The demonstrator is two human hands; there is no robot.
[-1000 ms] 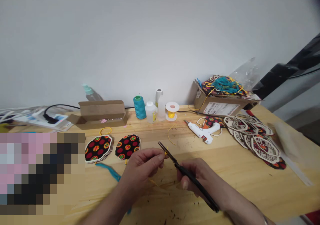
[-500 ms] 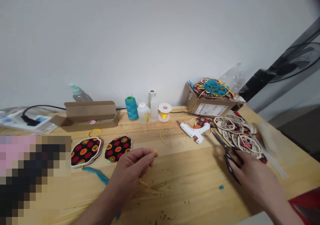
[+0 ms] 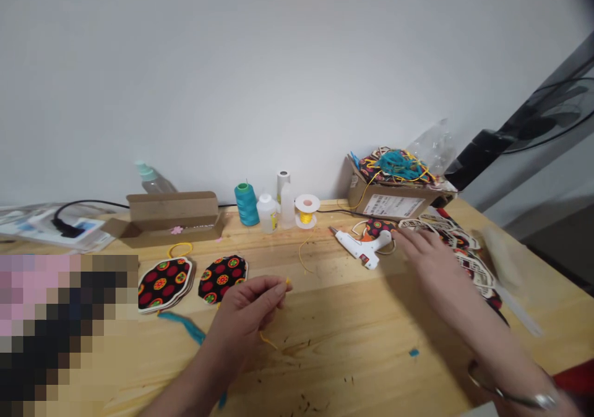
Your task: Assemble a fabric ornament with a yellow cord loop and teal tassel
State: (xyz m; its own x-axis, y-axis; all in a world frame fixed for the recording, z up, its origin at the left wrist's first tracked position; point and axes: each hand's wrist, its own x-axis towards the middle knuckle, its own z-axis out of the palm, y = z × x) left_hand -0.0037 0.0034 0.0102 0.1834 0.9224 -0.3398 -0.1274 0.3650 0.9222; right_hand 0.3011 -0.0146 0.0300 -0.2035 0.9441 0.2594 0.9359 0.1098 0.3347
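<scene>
My left hand (image 3: 250,310) is closed in a pinch on a yellow cord (image 3: 288,283); a bit of the cord pokes out past the fingertips and a tail hangs below. Just behind that hand lies a black octagonal piece (image 3: 223,276) with red and orange flower patterns. My right hand (image 3: 434,270) is empty, its fingers stretched out close to the handle of a white glue gun (image 3: 356,247). No scissors show in the present view; the right hand and forearm cover part of the table there.
Patterned pieces with white rims (image 3: 167,284) are stacked at left, near a teal tassel (image 3: 185,327). Along the wall stand an open carton (image 3: 171,219), teal thread (image 3: 246,205), bottles (image 3: 268,213), a yellow cord spool (image 3: 307,211) and a filled box (image 3: 394,203). White-framed pieces (image 3: 477,271) lie at right.
My right hand has let go of the black scissors and moved forward and left, towards the glue gun. The left hand keeps its pinch on the yellow cord.
</scene>
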